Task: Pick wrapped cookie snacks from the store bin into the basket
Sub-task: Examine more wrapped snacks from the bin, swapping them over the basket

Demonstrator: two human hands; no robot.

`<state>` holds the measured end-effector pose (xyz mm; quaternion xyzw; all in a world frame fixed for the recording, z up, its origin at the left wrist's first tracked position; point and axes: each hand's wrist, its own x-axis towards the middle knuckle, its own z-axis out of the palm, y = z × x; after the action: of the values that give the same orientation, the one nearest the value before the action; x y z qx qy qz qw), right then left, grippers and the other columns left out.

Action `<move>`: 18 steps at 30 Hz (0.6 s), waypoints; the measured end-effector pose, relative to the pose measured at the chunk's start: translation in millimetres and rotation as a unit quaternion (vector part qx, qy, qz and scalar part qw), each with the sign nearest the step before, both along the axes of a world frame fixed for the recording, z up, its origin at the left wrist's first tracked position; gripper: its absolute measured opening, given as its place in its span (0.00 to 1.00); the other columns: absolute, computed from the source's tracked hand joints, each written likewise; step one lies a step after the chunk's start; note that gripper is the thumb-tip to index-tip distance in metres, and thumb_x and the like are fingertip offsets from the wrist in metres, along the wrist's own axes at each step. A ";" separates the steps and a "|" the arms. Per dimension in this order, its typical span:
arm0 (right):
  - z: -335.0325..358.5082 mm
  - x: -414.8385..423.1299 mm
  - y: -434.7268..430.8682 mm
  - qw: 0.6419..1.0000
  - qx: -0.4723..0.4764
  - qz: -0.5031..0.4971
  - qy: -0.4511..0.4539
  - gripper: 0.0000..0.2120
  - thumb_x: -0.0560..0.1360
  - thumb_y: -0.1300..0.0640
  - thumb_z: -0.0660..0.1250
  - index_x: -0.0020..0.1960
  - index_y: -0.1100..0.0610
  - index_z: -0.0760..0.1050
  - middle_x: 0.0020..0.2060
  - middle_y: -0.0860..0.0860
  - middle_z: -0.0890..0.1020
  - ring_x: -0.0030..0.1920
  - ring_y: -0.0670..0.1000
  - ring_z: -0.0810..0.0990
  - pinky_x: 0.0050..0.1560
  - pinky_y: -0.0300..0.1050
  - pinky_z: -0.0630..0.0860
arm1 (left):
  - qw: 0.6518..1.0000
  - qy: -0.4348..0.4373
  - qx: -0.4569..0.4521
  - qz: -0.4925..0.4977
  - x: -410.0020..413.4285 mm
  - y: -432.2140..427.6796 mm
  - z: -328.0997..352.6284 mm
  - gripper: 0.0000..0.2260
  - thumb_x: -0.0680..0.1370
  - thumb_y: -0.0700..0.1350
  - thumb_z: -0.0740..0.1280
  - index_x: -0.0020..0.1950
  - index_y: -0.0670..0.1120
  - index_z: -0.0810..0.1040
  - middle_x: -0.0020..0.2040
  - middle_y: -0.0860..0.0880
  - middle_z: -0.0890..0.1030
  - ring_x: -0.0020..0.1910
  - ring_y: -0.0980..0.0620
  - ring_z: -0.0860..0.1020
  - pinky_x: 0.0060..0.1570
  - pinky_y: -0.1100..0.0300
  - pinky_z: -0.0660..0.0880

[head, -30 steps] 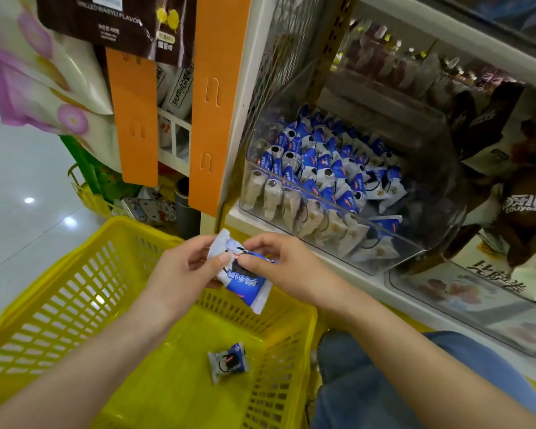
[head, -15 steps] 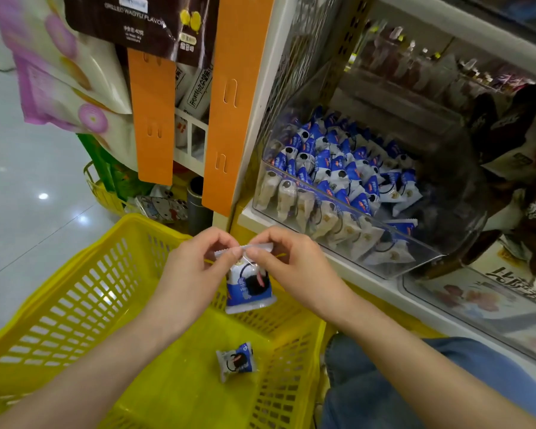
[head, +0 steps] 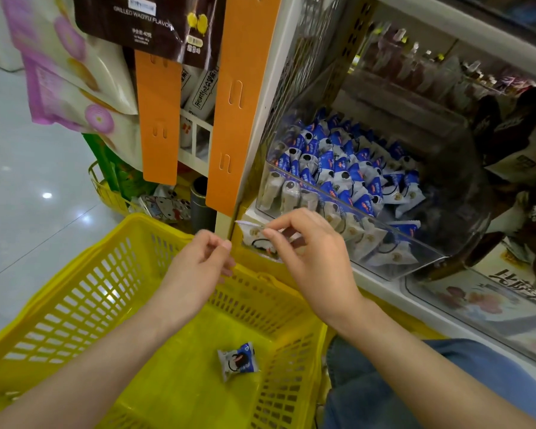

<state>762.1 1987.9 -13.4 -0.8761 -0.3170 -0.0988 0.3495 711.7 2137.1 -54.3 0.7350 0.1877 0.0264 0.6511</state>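
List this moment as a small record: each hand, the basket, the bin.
right hand: pinches held snack near the basket's far rim
left hand: fingers curled, holds nothing
basket: yellow; one loose snack on its floor
bin: clear, piled with blue-and-white wrapped snacks

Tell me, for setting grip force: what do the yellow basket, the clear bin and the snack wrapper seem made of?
Yellow basket: moulded plastic, slightly glossy; slotted lattice walls. Clear bin: rigid transparent plastic, perhaps acrylic; contents show through. Wrapped cookie snack in the basket: thin glossy printed film, probably plastic; crimped ends.
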 end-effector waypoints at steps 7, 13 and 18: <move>-3.2 -1.2 -0.1 0.989 -0.056 0.129 -0.044 0.06 0.74 0.56 0.67 0.45 0.59 0.79 0.45 0.51 0.80 0.48 0.49 0.74 0.48 0.43 0.71 | 0.959 0.068 -0.275 -0.026 2.1 1.9 9.7 0.20 0.79 0.57 0.54 0.49 0.45 0.80 0.41 0.45 0.85 0.38 0.49 0.83 0.35 0.59 0.79; -2.9 -6.1 1.6 0.989 -0.094 0.110 0.003 0.11 0.75 0.49 0.62 0.53 0.54 0.75 0.50 0.47 0.77 0.51 0.43 0.72 0.50 0.38 0.71 | 0.979 0.003 -0.204 0.025 2.1 -0.9 9.1 0.07 0.78 0.43 0.63 0.51 0.44 0.80 0.44 0.47 0.84 0.43 0.52 0.82 0.41 0.59 0.78; 0.9 -0.9 5.4 0.936 0.079 -0.030 0.342 0.12 0.78 0.51 0.59 0.60 0.50 0.64 0.50 0.44 0.77 0.45 0.39 0.78 0.45 0.35 0.78 | 0.991 0.005 -0.136 0.007 0.1 -4.1 10.4 0.08 0.78 0.41 0.62 0.56 0.46 0.77 0.46 0.48 0.84 0.42 0.55 0.82 0.39 0.64 0.78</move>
<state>761.3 1993.2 -12.6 -0.8356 -0.1428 0.1714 0.5020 711.8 2133.0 -43.9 0.6382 0.1981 0.0014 0.7439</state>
